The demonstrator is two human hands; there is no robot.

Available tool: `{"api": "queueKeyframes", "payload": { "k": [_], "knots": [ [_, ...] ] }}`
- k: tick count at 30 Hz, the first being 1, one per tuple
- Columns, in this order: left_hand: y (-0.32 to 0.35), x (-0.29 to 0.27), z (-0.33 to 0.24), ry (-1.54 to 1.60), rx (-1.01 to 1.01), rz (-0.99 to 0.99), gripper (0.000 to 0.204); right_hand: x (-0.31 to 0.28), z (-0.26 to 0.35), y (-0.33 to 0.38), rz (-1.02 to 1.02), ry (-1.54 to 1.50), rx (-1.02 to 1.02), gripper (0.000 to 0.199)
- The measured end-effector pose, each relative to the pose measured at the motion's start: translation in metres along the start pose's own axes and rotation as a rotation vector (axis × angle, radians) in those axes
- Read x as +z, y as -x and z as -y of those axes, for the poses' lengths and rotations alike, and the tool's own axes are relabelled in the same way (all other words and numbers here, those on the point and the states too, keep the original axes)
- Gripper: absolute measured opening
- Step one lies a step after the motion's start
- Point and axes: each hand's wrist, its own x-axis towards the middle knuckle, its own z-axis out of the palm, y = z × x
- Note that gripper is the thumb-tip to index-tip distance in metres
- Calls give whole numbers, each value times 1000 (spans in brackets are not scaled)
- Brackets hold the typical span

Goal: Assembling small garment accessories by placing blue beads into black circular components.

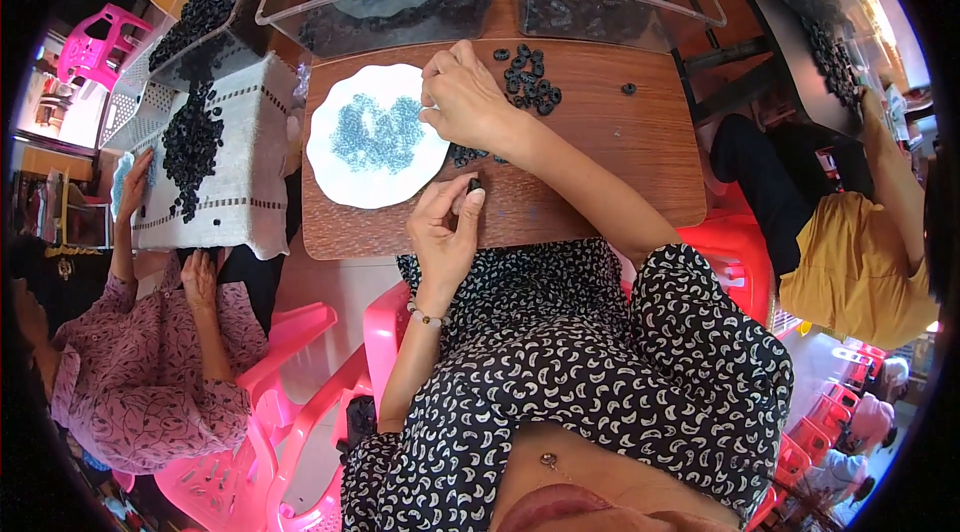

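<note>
Between the thumb and forefinger of my left hand is a small black plastic part, held just above the near part of the table. My right hand is over the right rim of a white scalloped plate, its fingers pinched together. Whatever they hold, if anything, is too small to make out. Many tiny blue-grey pieces are spread across the plate. Under my right wrist, more black parts lie partly hidden. A loose cluster of black ring-like parts sits beyond my right forearm.
Clear plastic bins heaped with black parts line the far edge of the brown table. At left, a person in a patterned purple top sits by a cloth-covered surface with a black pile. Another person in yellow works at right.
</note>
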Motion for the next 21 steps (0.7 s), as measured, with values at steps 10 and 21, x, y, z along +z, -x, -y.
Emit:
{"api": "queueKeyframes", "payload": {
  "k": [10, 21],
  "knots": [
    [-2, 1, -6, -74, 33, 15, 25, 16, -1, 0, -68, 26, 24, 12],
    [-1, 2, -3, -70, 51, 22, 25, 27, -5, 1, -136, -34, 3, 9]
  ]
}}
